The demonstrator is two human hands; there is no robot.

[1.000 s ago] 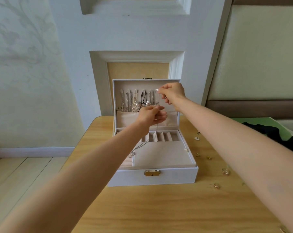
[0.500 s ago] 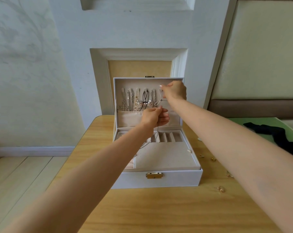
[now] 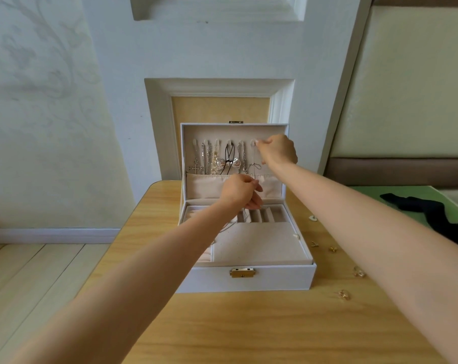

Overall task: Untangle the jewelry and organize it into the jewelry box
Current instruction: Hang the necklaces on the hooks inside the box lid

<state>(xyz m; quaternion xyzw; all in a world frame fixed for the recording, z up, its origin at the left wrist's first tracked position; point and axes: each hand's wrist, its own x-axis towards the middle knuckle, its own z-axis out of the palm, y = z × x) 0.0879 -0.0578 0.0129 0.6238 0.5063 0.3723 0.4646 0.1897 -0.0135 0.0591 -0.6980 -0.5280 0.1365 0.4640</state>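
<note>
Our right grip has its fingertips pressed together, pinching the top of a fine silver chain against the rightmost hook in the raised lid. We judge that it is looping the chain over that hook so it hangs clear of its neighbours. Lower down, our left grip pinches the same chain just in front of the gathered fabric pocket, probably keeping the strand taut and straight while the top is seated. The tail seems to drop below that grip towards the tray, but it is too thin to follow.

To the left hang the other necklaces, one to a hook: beaded and linked strands, a cross pendant, a black cord and a butterfly piece.

The jewelry box is white and rectangular, with a brass latch. Its lining is soft, matte beige, with padded ring rolls at the back of the tray.

Small gold and pale pieces lie scattered on the pale wood-grain worktop, right of the box, not yet sorted.
</note>
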